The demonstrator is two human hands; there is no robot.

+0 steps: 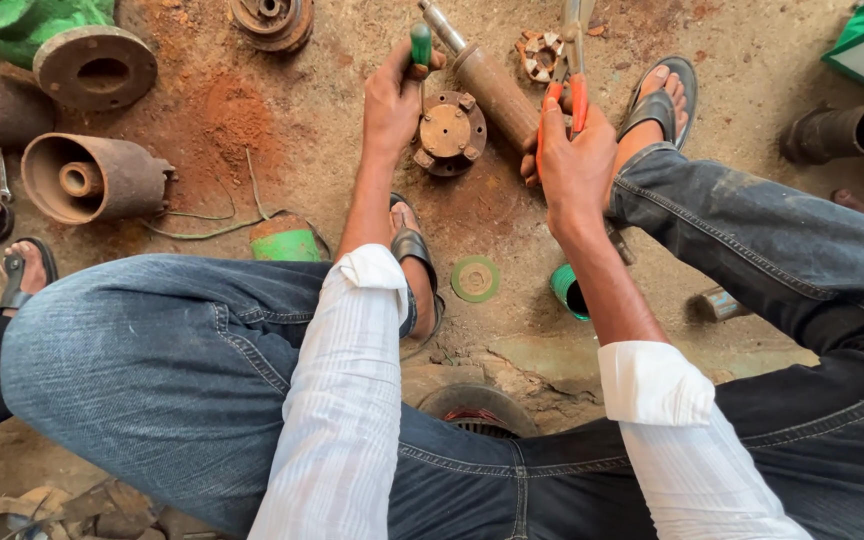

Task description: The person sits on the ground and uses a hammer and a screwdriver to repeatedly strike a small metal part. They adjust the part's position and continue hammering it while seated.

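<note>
While the left hand grips a screwdriver, the rusty rotor lies just beside

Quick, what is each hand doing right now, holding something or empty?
Left hand: closed around a green-handled tool, held above the rusty rotor.
Right hand: closed on the orange-handled pliers.

pale white finely striped shirt sleeves rolled to the forearms, dusty blue denim jeans, black open-toed sandals on both feet.
</note>
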